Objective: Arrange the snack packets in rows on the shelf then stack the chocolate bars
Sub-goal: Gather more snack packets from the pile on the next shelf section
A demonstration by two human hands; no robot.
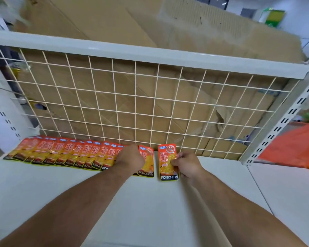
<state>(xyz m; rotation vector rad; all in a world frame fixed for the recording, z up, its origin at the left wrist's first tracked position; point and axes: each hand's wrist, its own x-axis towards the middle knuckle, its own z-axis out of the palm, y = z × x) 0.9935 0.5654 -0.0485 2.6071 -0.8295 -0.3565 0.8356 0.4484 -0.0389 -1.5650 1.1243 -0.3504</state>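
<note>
A row of several orange KONCHEW snack packets (61, 152) lies overlapped along the back of the white shelf (150, 202), against the wire grid. My left hand (130, 156) rests on the row's right end, fingers curled down on a packet (147, 163). A little to the right lies a single packet (166, 162), apart from the row. My right hand (185, 165) pinches this packet's right edge. No chocolate bars are in view.
A white wire grid (136, 104) backs the shelf, with flattened cardboard (114, 24) behind it. A slotted metal upright (278, 122) stands at the right. An orange plastic bag (296, 148) juts in at the right edge.
</note>
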